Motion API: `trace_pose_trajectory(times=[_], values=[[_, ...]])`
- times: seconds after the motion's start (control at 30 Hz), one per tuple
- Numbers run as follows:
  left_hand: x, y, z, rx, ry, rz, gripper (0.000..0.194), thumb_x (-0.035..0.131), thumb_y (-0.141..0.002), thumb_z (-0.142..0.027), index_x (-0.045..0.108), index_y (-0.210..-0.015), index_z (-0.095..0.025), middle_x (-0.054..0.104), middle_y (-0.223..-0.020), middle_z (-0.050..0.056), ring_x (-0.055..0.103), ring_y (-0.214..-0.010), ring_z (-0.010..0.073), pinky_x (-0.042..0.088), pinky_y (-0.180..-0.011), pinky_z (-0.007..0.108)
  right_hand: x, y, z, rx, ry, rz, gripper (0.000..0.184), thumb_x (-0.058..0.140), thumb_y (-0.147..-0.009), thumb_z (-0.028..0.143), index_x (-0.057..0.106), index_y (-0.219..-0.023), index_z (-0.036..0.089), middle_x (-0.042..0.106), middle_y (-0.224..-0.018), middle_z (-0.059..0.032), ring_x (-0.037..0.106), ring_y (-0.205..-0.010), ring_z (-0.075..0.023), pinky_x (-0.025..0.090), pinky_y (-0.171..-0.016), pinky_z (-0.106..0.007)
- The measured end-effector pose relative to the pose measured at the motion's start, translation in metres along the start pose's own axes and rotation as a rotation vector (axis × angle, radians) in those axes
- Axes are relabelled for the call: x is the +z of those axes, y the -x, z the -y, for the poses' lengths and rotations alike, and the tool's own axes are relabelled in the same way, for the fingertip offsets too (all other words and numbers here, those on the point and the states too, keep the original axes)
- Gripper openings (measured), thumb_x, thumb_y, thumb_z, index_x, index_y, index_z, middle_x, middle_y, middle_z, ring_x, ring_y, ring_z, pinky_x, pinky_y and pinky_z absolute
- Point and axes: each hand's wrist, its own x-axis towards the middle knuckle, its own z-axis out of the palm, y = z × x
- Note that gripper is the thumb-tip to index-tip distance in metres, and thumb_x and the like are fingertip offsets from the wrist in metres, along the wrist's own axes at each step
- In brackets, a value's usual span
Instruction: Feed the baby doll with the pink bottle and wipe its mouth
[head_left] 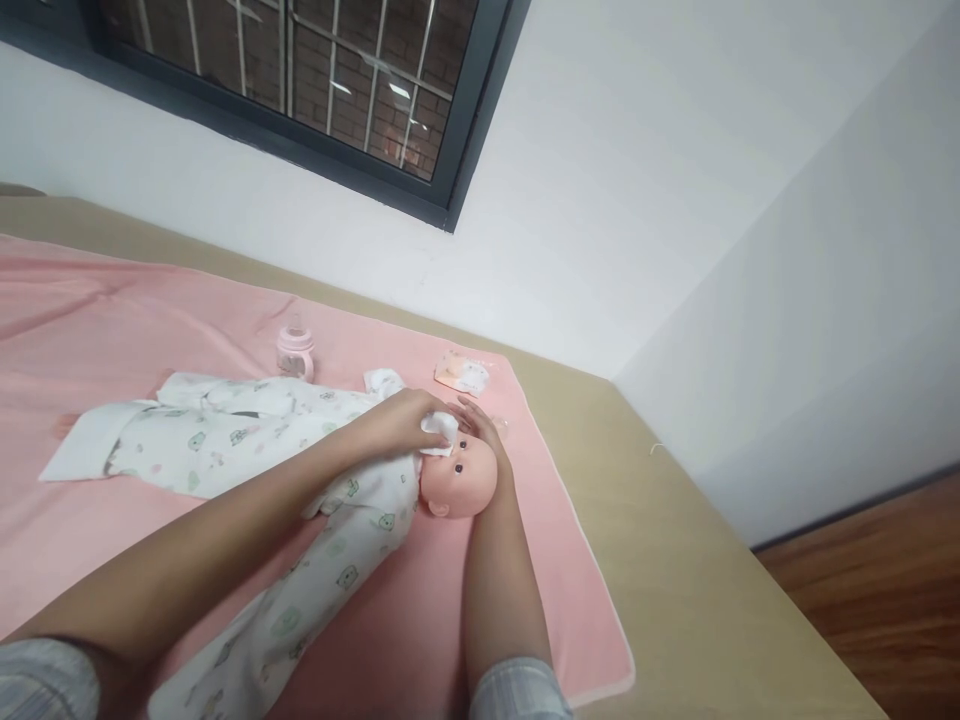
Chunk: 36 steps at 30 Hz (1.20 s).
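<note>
A baby doll (469, 490) in white patterned clothes lies on its back, its head toward the right. My left hand (401, 420) reaches across the doll's chest and pinches a white tissue (441, 430), which covers the mouth area of the face. Against the far side of the doll's head lies my right hand (480, 425), its fingers stretched out and its palm mostly hidden. The doll's eyes and one ear show; its chin is hidden behind the tissue and my left hand.
A pink blanket (570, 610) lies under the doll on a tan tabletop (675, 600). Beyond the doll stand a pink baby bottle (295, 350) and a small soft packet (461, 373). A small clear item (500, 426) lies by my right hand. A wall and barred window (337, 80) rise behind.
</note>
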Motion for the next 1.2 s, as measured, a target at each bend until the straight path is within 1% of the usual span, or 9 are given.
trace_pose_trajectory(times=[0.2, 0.33, 0.47, 0.63, 0.73, 0.83, 0.93, 1.07, 1.2], values=[[0.005, -0.003, 0.006, -0.008, -0.038, -0.049, 0.016, 0.056, -0.073, -0.027, 0.066, -0.077, -0.015, 0.065, -0.071, 0.002, 0.06, -0.07, 0.0218, 0.036, -0.06, 0.026, -0.004, -0.004, -0.002, 0.031, -0.013, 0.023, 0.045, 0.069, -0.071, 0.039, 0.057, -0.113, 0.026, 0.065, -0.116, -0.0034, 0.061, -0.109, -0.0217, 0.045, -0.098, -0.039], [0.005, -0.004, 0.008, -0.015, -0.046, -0.098, 0.018, 0.055, -0.074, -0.028, 0.064, -0.084, -0.016, 0.069, -0.085, 0.005, 0.062, -0.081, 0.0259, 0.041, -0.067, 0.029, -0.008, -0.004, 0.003, 0.016, 0.004, 0.052, 0.032, 0.07, -0.071, 0.036, 0.062, -0.099, 0.025, 0.067, -0.109, -0.001, 0.061, -0.106, -0.0187, 0.046, -0.096, -0.034], [0.002, -0.003, 0.011, -0.015, -0.02, -0.168, 0.033, 0.053, -0.075, -0.029, 0.058, -0.105, -0.018, 0.066, -0.108, 0.006, 0.06, -0.098, 0.0269, 0.043, -0.08, 0.032, -0.005, 0.007, 0.031, -0.004, 0.108, 0.285, 0.025, 0.069, -0.073, 0.043, 0.066, -0.088, 0.024, 0.065, -0.113, -0.0012, 0.061, -0.105, -0.0194, 0.045, -0.097, -0.036], [-0.004, -0.003, 0.015, -0.023, 0.014, -0.245, 0.04, 0.053, -0.073, -0.033, 0.054, -0.11, -0.018, 0.063, -0.113, 0.007, 0.058, -0.103, 0.0283, 0.043, -0.086, 0.035, 0.019, 0.031, 0.076, -0.021, 0.464, 0.562, 0.033, 0.068, -0.074, 0.05, 0.07, -0.086, 0.02, 0.068, -0.108, -0.0069, 0.062, -0.1, -0.0183, 0.044, -0.097, -0.036], [-0.006, -0.003, 0.015, -0.019, 0.041, -0.268, 0.041, 0.051, -0.075, -0.038, 0.053, -0.111, -0.019, 0.063, -0.114, 0.007, 0.059, -0.103, 0.0275, 0.044, -0.086, 0.036, 0.035, 0.042, 0.091, -0.038, 0.634, 0.635, 0.035, 0.063, -0.078, 0.051, 0.072, -0.092, 0.02, 0.068, -0.105, -0.0064, 0.061, -0.103, -0.0178, 0.043, -0.099, -0.035], [-0.009, -0.002, 0.014, -0.036, 0.07, -0.302, 0.043, 0.051, -0.075, -0.042, 0.053, -0.112, -0.02, 0.062, -0.115, 0.007, 0.059, -0.101, 0.0276, 0.045, -0.085, 0.037, 0.043, 0.044, 0.096, -0.078, 0.674, 0.57, 0.039, 0.064, -0.076, 0.053, 0.073, -0.092, 0.019, 0.07, -0.102, -0.0065, 0.062, -0.102, -0.0186, 0.043, -0.1, -0.037], [-0.017, 0.0, 0.015, -0.084, 0.139, -0.349, 0.05, 0.054, -0.075, -0.046, 0.05, -0.116, -0.018, 0.065, -0.102, 0.008, 0.062, -0.092, 0.0261, 0.047, -0.081, 0.037, 0.036, 0.035, 0.09, -0.14, 0.576, 0.375, 0.04, 0.068, -0.071, 0.054, 0.073, -0.088, 0.018, 0.071, -0.097, -0.0072, 0.064, -0.095, -0.019, 0.044, -0.099, -0.039], [-0.038, 0.004, 0.027, -0.127, 0.216, -0.461, 0.054, 0.057, -0.075, -0.05, 0.05, -0.117, -0.018, 0.066, -0.091, 0.006, 0.063, -0.091, 0.0244, 0.047, -0.086, 0.037, 0.015, 0.014, 0.064, -0.174, 0.376, 0.117, 0.038, 0.072, -0.065, 0.051, 0.073, -0.085, 0.019, 0.071, -0.092, -0.0062, 0.065, -0.087, -0.0179, 0.046, -0.096, -0.038], [-0.063, 0.01, 0.05, -0.196, 0.188, -0.607, 0.049, 0.06, -0.074, -0.048, 0.055, -0.112, -0.019, 0.066, -0.092, 0.006, 0.063, -0.092, 0.0235, 0.047, -0.086, 0.036, -0.003, 0.0, 0.03, -0.045, 0.313, -0.042, 0.038, 0.072, -0.064, 0.048, 0.071, -0.09, 0.019, 0.07, -0.097, -0.0066, 0.065, -0.09, -0.0194, 0.049, -0.09, -0.036]])
